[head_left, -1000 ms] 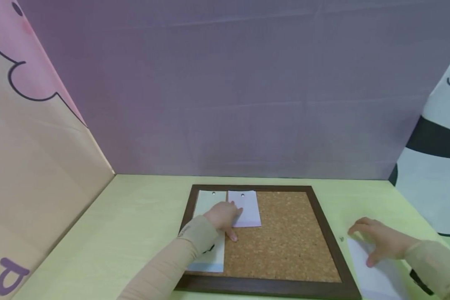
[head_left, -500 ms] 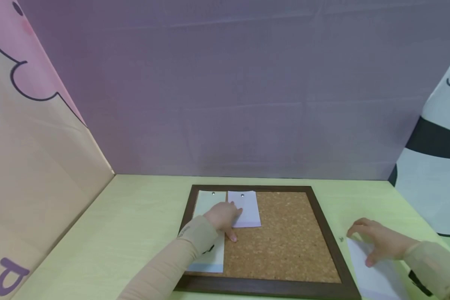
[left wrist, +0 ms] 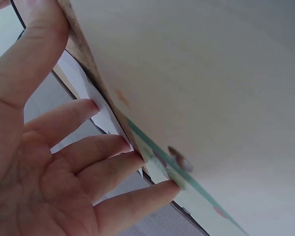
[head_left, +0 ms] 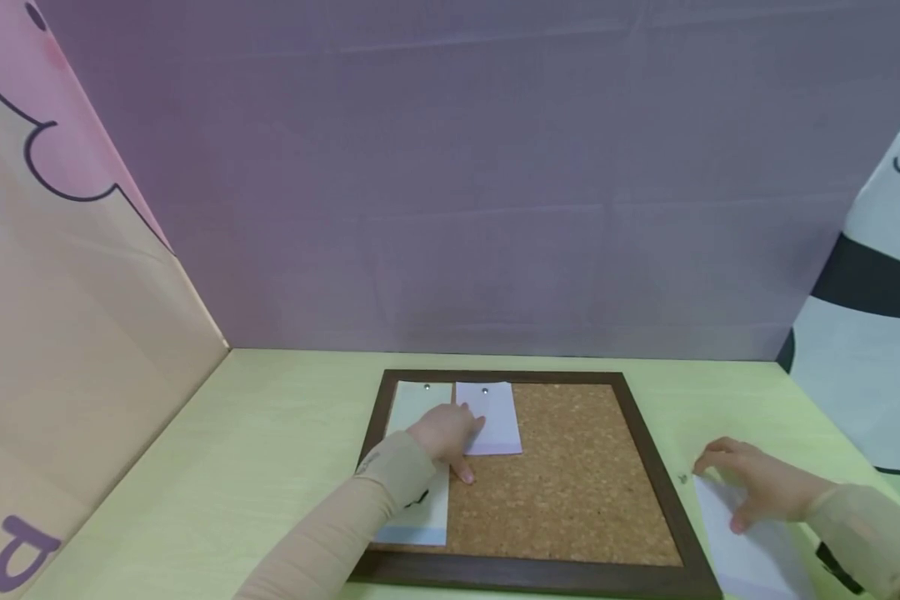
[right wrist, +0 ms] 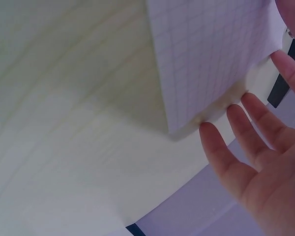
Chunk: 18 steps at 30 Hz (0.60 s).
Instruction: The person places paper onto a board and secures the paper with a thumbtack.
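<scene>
My left hand point(head_left: 444, 433) rests on a framed cork board point(head_left: 570, 475), its fingers spread and fairly straight. Beneath it lies a long pale sheet point(head_left: 412, 532) with a blue lower band. The fingertips reach onto a shorter lilac sheet point(head_left: 501, 421) beside it. A silver thumbtack point(head_left: 427, 387) sits at the top of the long sheet, another tack point(head_left: 485, 391) on the lilac one. Right of the board, my right hand point(head_left: 767, 485) is over a loose white sheet point(head_left: 750, 554). In the right wrist view, this grid-lined paper point(right wrist: 206, 59) has relaxed fingertips along its edge.
A tiny metallic piece point(head_left: 683, 478) lies on the pale wooden table point(head_left: 285, 433) between the board's dark frame point(head_left: 660, 483) and the loose sheet. A grey-purple cloth wall point(head_left: 450, 183) rises behind the table. Printed panels stand at left and right.
Over the last second my right hand and the loose sheet have shifted very slightly left. The left hand stays in place on the board.
</scene>
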Available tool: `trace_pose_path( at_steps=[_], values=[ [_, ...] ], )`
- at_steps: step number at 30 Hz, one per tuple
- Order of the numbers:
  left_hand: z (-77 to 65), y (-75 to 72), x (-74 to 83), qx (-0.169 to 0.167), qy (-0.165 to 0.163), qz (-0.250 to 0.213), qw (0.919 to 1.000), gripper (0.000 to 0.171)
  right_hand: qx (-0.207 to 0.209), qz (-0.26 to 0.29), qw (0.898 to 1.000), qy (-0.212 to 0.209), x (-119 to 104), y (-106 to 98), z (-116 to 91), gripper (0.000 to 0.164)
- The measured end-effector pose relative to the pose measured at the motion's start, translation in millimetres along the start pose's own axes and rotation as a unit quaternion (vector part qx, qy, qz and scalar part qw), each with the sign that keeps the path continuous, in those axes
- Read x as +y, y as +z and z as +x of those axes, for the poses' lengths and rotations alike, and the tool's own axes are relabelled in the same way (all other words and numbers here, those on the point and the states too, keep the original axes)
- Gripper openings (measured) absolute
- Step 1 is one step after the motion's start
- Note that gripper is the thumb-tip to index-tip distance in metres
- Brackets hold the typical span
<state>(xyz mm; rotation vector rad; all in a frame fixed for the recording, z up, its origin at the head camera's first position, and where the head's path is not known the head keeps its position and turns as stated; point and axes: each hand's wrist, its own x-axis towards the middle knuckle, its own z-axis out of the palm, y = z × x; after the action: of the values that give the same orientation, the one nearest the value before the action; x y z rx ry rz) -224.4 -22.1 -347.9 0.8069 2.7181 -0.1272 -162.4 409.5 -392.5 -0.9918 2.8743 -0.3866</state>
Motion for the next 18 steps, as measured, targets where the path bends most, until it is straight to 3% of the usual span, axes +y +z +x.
trace_pose_path(
  at_steps=[7, 18],
  values=[
    [0.4, -0.1, -0.2, -0.002, 0.0, -0.002, 1.0, 0.092, 0.016, -0.003, 0.999, -0.029, -0.9, 0.8, 1.8, 0.063],
    [0.5, 0.2, -0.8, 0.001, 0.004, -0.006, 1.0, 0.092, -0.018, 0.053, 0.998, -0.023, -5.8, -3.8, 7.6, 0.053]
  ],
)
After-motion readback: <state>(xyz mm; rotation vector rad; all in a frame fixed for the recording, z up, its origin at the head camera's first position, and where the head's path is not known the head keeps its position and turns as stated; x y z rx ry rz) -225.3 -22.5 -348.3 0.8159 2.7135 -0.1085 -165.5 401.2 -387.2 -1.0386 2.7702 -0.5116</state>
